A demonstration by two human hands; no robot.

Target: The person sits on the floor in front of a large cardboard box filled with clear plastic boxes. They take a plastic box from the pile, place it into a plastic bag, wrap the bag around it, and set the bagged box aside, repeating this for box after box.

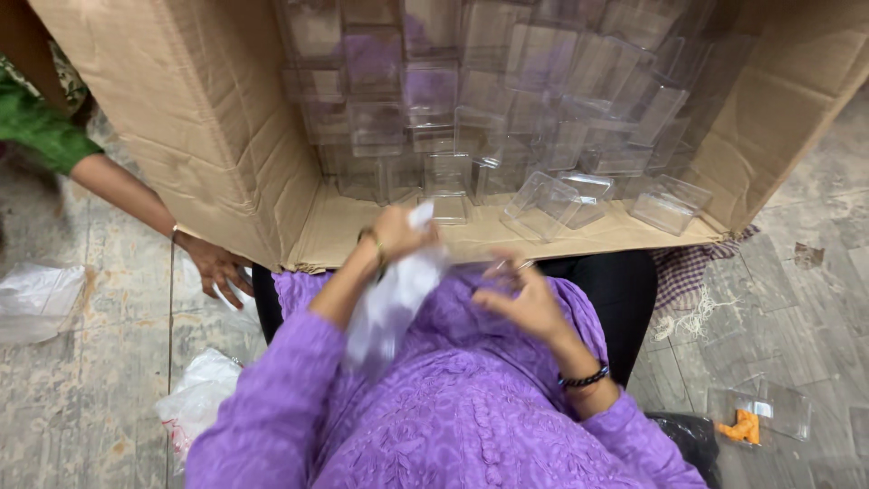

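Left hand [396,234]: raised over the lap at the carton's front flap, fingers closed around the top of a white bag [391,303].
Bag: thin, crumpled plastic, hanging from the left hand down across the purple tunic [471,407]; its upper tip pokes above the fingers.
Right hand [523,299]: just right of the bag and apart from it, palm turned in, fingers loosely curled; thumb and forefinger seem to meet on something small and clear, too blurred to tell.
Carton [195,118]: large brown cardboard box lying on its side, open toward the person, its lower flap reaching the knees.
Clear boxes [552,204]: many small see-through plastic boxes stacked at the back of the carton, a few loose ones near the front flap.
Other person's hand [217,269]: reaches in from the left in a green sleeve [36,127], fingers spread below the carton's left corner.
Floor [90,380]: worn tiles; more white bags [195,394] lie left of the lap, a clear box with an orange piece [744,426] to the right, checked cloth [681,272] under the carton's right edge.
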